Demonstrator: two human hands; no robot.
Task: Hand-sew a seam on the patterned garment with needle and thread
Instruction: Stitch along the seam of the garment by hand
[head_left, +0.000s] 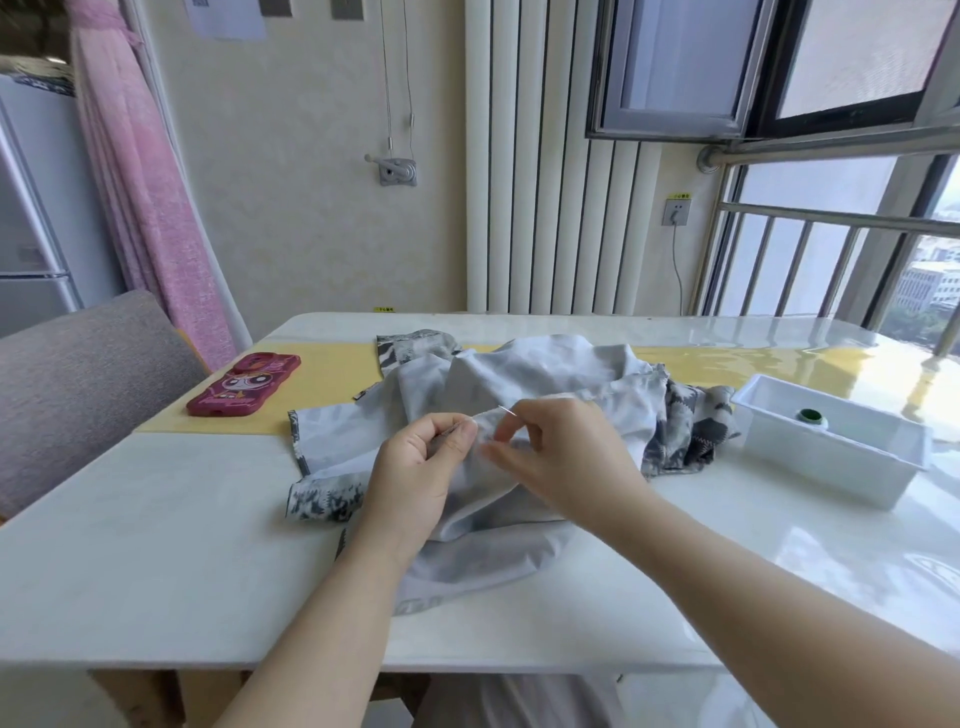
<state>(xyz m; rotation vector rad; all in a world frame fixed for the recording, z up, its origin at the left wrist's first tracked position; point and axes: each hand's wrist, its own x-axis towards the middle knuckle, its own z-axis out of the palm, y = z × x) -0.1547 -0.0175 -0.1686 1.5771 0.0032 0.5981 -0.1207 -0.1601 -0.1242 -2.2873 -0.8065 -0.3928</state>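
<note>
**Head view, items as seen from beside the desk**

1. patterned garment (540, 379): lies at the centre of the desk (156, 545), pale side out. Grey print shows at the hems and in the bunch at far right. Mostly heaped loose, w/ one fold lifted off the desk btwn the two hands, prob. so the seam edge stands free for stitching.
2. left hand (415, 473): grip narrow. Thumb and forefinger are curled and pinch the raised fold just left of the stitch spot, apparently to keep the cloth taut.
3. right hand (566, 452): grip narrow. Fingertips pinch the needle at the same fold, and the other fingers are loosely bent below. The two hands are almost touching.
4. needle (507, 410): thin and bright, slanting up-left out of the right fingertips over the fold edge. Can't tell whether it is already through the cloth. The thread is too fine to see.
5. white tray (852, 467): at right, near the garment, w/ a green spool (810, 415) inside, in easy reach of the sewing hand.
6. phone in red cartoon case (244, 384): at far left on the yellow runner (332, 374), well apart from the work.
7. grey chair (78, 374): at the left end of the desk.
</note>
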